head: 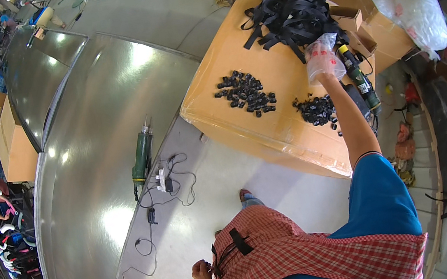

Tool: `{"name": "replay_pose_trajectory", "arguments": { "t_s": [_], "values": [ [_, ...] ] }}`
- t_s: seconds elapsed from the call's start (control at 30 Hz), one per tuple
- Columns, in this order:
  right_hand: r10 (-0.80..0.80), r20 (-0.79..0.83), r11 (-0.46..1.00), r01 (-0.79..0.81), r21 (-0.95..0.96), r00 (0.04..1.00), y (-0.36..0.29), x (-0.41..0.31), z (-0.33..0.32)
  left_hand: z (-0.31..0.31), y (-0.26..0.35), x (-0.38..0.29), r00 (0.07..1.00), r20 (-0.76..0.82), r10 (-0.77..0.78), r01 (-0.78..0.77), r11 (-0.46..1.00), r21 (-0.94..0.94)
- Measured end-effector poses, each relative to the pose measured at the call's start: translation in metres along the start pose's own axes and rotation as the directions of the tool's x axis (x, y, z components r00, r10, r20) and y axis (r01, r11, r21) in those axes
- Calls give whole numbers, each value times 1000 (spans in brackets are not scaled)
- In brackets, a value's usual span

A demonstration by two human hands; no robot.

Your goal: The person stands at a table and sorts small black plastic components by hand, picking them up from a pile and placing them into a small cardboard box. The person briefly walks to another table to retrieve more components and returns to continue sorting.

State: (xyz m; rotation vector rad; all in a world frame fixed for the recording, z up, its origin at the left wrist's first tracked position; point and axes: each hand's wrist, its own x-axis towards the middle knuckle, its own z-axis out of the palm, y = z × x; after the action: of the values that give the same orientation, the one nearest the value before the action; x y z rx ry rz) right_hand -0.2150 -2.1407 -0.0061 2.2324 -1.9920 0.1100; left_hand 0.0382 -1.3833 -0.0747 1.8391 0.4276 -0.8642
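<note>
My right hand [325, 73] is inside or behind a clear plastic bag [321, 59] with red print, at the right part of a large cardboard box; its fingers are blurred by the plastic. Beyond it lies a heap of black webbing straps [291, 17]. Nearer are a pile of small black plastic parts [316, 110] and, to the left, a spread of black plastic pieces [247, 93]. My left hand [202, 272] hangs low beside the red checked apron [267, 243], with its fingers curled at thin black straps or cords; the grip is unclear.
A green electric screwdriver [358, 77] lies at the right of the cardboard box [212, 70]. Another green electric screwdriver [143, 155] lies on the metal table [84, 131]. A power strip [162, 180] and loose cables hang by its edge. Cartons and full plastic bags [419, 9] stand at right.
</note>
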Motion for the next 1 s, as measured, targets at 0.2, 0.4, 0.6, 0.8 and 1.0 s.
{"name": "replay_pose_trajectory", "arguments": {
  "t_s": [0.2,0.4,0.6,0.8,1.0],
  "values": [
    [-239,-84,956,219,-196,967,23,0,31,-4,-9,-12,1000,6,-20,19,999,44],
    [-185,22,970,186,-155,982,13,8,20,1,-7,-21,1000,2,-31,31,999,18],
    [-71,-72,996,67,-51,995,18,12,38,-3,-6,-17,1000,-8,-9,10,997,74],
    [-357,56,882,356,-308,932,44,45,57,-8,-15,-13,1000,12,15,-17,983,184],
    [-346,-32,903,324,-282,938,37,36,52,6,4,-19,996,46,73,-81,974,212]
  ]
}}
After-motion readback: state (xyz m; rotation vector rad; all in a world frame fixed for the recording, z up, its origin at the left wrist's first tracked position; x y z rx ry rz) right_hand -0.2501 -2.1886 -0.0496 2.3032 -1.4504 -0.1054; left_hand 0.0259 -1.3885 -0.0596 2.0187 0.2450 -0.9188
